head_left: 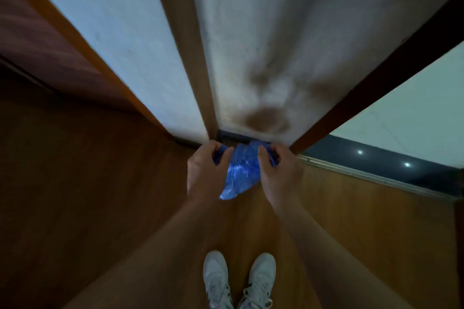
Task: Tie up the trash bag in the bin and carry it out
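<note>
Two hands work one blue trash bag [240, 170] in the head view. The left hand [204, 170] and the right hand [280, 172] each grip a bunched end of its mouth, fingers curled round the plastic, probably to draw the ends into a knot. The bag sits between them, low by the stained wall [263, 57]. No bin shows, fingers hide any knot, and blur softens the folds.

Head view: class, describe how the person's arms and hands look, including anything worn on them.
The left forearm and right forearm are bare, no sleeve in view. The left hand and right hand wear no gloves; no watch, bracelet or ring shows in this dim picture.
</note>
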Demonstrator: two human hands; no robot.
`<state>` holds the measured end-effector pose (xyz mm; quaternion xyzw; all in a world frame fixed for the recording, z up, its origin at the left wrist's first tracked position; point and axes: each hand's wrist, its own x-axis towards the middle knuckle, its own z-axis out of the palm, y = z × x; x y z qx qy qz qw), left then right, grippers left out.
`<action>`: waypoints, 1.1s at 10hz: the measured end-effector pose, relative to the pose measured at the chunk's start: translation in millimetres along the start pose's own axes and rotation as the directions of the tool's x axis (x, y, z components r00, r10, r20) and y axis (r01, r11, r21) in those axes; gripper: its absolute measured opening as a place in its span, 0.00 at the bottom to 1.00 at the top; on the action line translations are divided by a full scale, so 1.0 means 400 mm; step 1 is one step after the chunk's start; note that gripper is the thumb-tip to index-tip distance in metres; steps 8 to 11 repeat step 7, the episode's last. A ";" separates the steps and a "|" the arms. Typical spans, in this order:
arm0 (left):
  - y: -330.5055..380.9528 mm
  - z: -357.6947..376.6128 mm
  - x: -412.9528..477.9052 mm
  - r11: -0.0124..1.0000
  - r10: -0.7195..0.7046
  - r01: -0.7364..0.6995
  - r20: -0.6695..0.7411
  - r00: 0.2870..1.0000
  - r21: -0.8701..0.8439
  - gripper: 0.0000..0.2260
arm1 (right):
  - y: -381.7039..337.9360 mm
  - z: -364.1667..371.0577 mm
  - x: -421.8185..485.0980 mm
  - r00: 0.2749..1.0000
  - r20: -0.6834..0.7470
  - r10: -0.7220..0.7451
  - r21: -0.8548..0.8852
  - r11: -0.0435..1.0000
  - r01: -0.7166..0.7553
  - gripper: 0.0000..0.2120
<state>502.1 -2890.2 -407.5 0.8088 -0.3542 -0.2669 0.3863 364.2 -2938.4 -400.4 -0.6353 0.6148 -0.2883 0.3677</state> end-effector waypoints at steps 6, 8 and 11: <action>-0.064 -0.011 0.061 0.623 0.308 -0.414 0.278 0.910 0.664 0.27 | 0.088 -0.065 0.088 0.888 0.352 -0.294 -0.550 0.703 0.451 0.22; -0.040 -0.017 0.049 0.615 0.294 -0.417 0.297 0.909 0.669 0.28 | 0.072 -0.073 0.088 0.878 0.384 -0.285 -0.557 0.687 0.467 0.24; -0.040 -0.017 0.049 0.615 0.294 -0.417 0.297 0.909 0.669 0.28 | 0.072 -0.073 0.088 0.878 0.384 -0.285 -0.557 0.687 0.467 0.24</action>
